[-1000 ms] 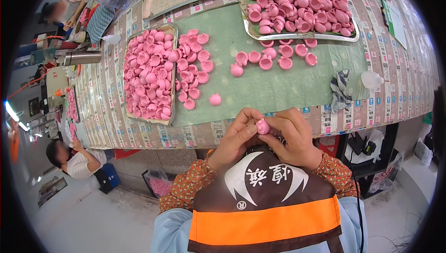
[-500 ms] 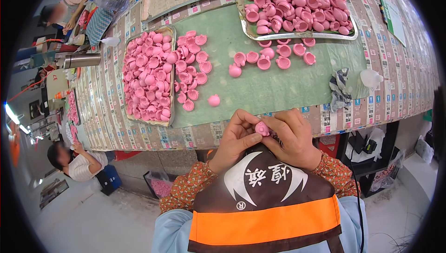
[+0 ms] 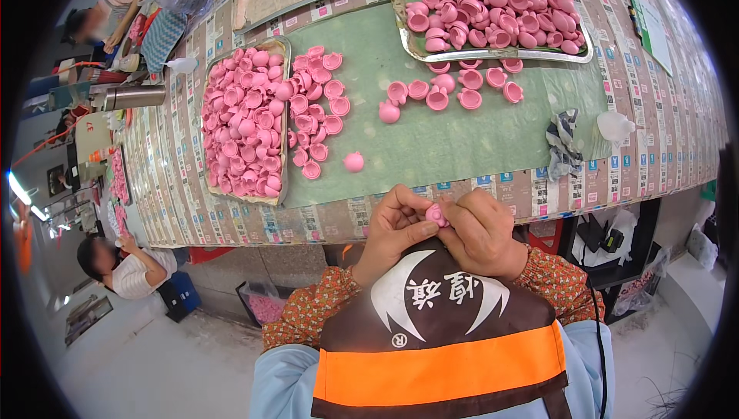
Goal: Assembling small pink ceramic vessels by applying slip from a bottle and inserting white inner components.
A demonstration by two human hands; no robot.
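At the table's near edge, in front of my apron, both hands meet around one small pink moulded piece (image 3: 436, 216). My left hand (image 3: 395, 228) pinches it between thumb and fingers from the left. The fingers of my right hand (image 3: 483, 232) are closed on its right side and hide part of it; whether they hold anything else, I cannot tell. Beyond my hands, a lone pink piece (image 3: 353, 162) lies on the green mat (image 3: 346, 130). Several hollow pink cups (image 3: 437, 98) are scattered farther back on that mat.
A metal tray (image 3: 286, 122) heaped with pink pieces stands left, with loose ones beside it. A larger heaped tray (image 3: 493, 55) is at the back. To the right lie a crumpled striped cloth (image 3: 564, 145) and a white bottle (image 3: 615, 126). Two people sit at far left.
My right hand has turned slightly over the pink piece, its fingers more curled. One cup has gone from the scattered group's front row, or shifted back. The left hand keeps its pinch.
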